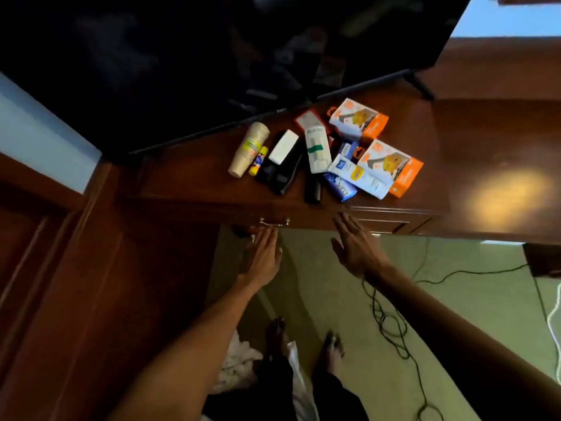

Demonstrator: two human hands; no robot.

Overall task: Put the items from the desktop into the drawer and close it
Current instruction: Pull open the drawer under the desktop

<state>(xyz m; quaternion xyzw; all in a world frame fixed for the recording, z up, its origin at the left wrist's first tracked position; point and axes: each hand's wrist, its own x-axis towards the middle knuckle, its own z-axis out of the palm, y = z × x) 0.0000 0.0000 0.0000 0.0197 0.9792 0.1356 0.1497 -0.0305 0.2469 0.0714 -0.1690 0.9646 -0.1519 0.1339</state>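
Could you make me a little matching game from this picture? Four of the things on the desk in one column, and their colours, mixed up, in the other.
Things:
1. Cup stack
2. Glue stick
3. Near box
4. Stapler

Colours:
A. Black
B. Yellow with a blue label
C. Beige paper
D. White and orange

Pairs: 1-C, 2-B, 3-D, 4-A

All four lie on the desk, in front of the screen.
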